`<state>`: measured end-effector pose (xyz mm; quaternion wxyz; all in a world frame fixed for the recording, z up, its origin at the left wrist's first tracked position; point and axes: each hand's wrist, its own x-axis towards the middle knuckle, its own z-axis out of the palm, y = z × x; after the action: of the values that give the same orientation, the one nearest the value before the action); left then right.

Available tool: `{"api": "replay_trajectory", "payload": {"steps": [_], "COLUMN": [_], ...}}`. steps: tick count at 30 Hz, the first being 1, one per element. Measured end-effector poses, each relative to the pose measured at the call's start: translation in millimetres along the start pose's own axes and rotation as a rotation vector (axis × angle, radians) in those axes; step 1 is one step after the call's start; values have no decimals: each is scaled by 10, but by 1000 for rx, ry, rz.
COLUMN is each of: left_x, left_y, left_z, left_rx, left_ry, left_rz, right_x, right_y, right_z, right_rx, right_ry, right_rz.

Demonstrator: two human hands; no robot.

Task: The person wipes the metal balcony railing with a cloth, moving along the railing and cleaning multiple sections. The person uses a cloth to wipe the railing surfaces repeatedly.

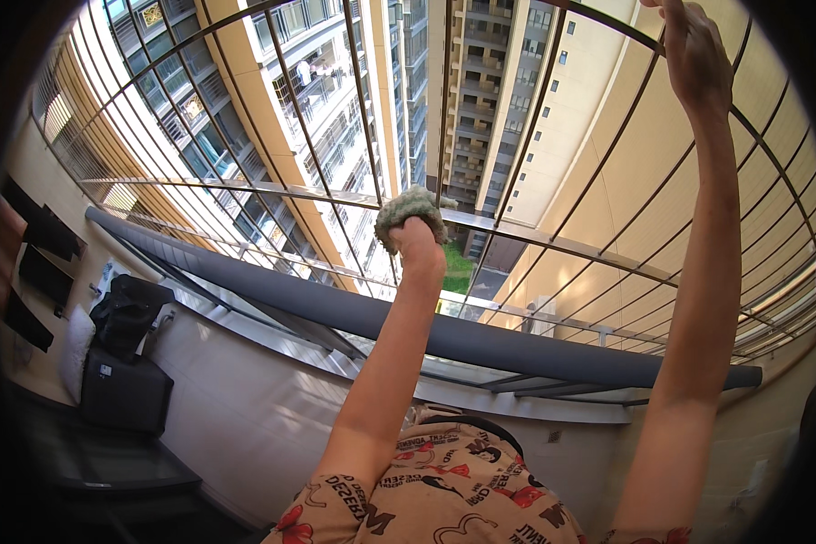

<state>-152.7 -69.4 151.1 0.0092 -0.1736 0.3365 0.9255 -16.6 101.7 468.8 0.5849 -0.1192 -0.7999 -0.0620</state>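
My left hand grips a bunched grey-green cloth. The cloth is pressed against the flat metal crossbar of a window security grille, where a thin upright bar meets it. My right arm stretches up at the right, with my right hand raised in front of the grille's upper curved bar. Its fingertips run to the picture's top edge, so whether they hold a bar cannot be told.
A thick dark grey handrail crosses between me and the grille. Beyond the bars stand tall apartment blocks, with green lawn far below. To the left are a black case, a black bag and a white cushion.
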Motion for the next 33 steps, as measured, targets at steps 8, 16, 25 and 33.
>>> {"api": "replay_trajectory", "payload": {"steps": [8, 16, 25, 33], "left_x": [-199, 35, 283, 85], "left_y": [-27, 203, 306, 445], "left_z": [-210, -387, -212, -177], "left_rx": [383, 422, 237, -37], "left_ry": [-48, -349, -363, -293], "left_rz": [19, -10, -391, -220], "right_x": [88, -147, -29, -37], "right_y": [259, -396, -124, -150], "right_z": [170, -18, -4, -2], "right_rx": [136, -4, -63, -18], "right_ry": [-21, 51, -19, -27], "right_rz": [65, -96, 34, 28]}}
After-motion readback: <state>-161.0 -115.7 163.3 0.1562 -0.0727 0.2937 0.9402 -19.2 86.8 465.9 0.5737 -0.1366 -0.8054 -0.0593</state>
